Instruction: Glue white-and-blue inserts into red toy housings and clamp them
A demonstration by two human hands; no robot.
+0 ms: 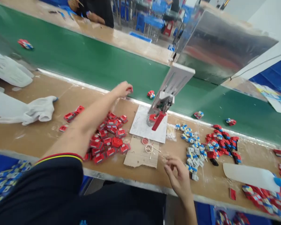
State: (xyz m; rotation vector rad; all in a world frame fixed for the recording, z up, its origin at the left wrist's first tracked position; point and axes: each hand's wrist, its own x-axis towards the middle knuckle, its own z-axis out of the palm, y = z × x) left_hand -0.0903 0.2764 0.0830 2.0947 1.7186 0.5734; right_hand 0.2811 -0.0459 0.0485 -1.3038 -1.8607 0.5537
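My left hand (pixel 123 89) reaches over the near edge of the green belt, fingers closed, with a small red piece (pixel 130 89) showing at the fingertips. Low in the middle is my right hand (pixel 178 175), thumb and fingers loosely curled but apart, holding nothing visible. A toggle press with a red handle (pixel 159 121) stands on a white board (pixel 140 123), with a red part under it. Before it, on torn cardboard (pixel 133 156), sit a small dish of red paste (pixel 145 141) and a ring-shaped dish with cotton swabs (pixel 149 148).
Red plastic parts (pixel 112 142) are heaped left of the cardboard. Blue, white and yellow parts (pixel 194 153) and red assemblies (pixel 221 142) lie to the right. Red-and-blue assemblies (pixel 151 94) ride the green belt (pixel 96 59). Co-workers' white-sleeved arms (pixel 9 104) enter at left and right.
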